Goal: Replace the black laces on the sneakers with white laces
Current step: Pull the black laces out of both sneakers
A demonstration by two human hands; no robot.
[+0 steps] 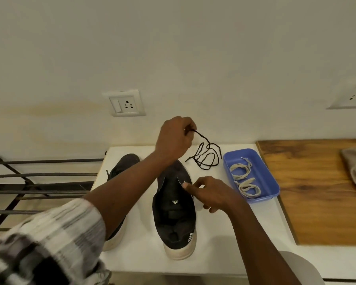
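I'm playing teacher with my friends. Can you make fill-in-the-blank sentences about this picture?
1. The left hand pinches a ____ lace.
2. The white laces lie in a ____ tray.
3. The right hand holds a sneaker with no ____ in it.
Missing words: black; blue; lace.

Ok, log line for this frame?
step: unlacing | left hand pinches black lace end, rest on table | right hand at unlaced sneaker, grip unclear | white laces in blue tray
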